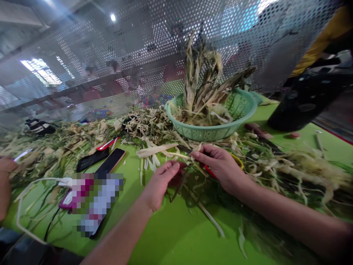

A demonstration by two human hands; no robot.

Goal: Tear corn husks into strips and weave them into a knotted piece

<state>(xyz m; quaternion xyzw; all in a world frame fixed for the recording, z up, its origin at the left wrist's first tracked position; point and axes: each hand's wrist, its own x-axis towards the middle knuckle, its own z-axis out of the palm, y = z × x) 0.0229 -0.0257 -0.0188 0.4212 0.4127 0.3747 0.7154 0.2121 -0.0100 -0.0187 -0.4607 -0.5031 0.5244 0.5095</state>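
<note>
Both of my hands meet over the middle of the green table (176,235). My right hand (217,163) pinches a bundle of pale dried husk strips (160,150), which looks like corn husk and stretches out to the left. Just below and to the left, my left hand (162,180) has its fingers curled at the near end of the same strips, its fingertips partly hidden. Thin darker strands hang below the fingers. Beneath my right hand, a yellow loop (237,161) and a bit of red show; the rest of that thing is covered.
Behind my hands stands a green plastic basket (209,132) of dried husks. A husk pile (149,123) runs leftward, with a red cutter (107,143) before it. Phones (110,162) and a white cable (19,213) lie left, near another person's hand (5,173). At right is a black container (300,99).
</note>
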